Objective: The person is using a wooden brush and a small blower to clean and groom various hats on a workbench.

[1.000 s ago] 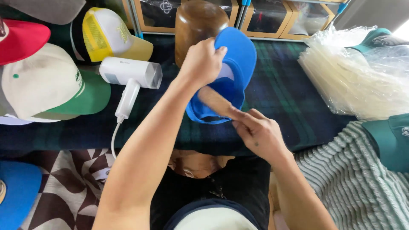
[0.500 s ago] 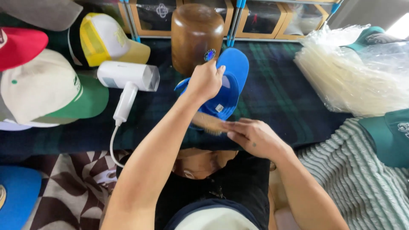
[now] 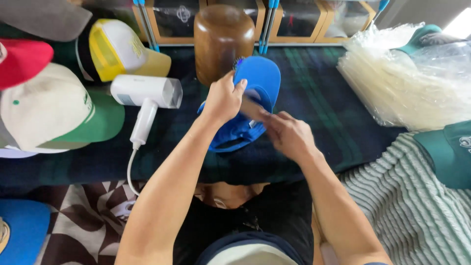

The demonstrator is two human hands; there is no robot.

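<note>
Since a moment ago, the blue cap (image 3: 255, 93) has tipped upright against the brown wooden block (image 3: 223, 39). Left hand (image 3: 223, 98) fingers clamp its crown; right hand (image 3: 289, 135) fingers pinch a tan strip (partly hidden) just beneath. White hairdryer (image 3: 144, 95) lies left.

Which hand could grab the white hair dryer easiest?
Probably the left hand: it is on the blue cap, nearer the hair dryer. The right hand is farther away, holding a wooden piece.
</note>
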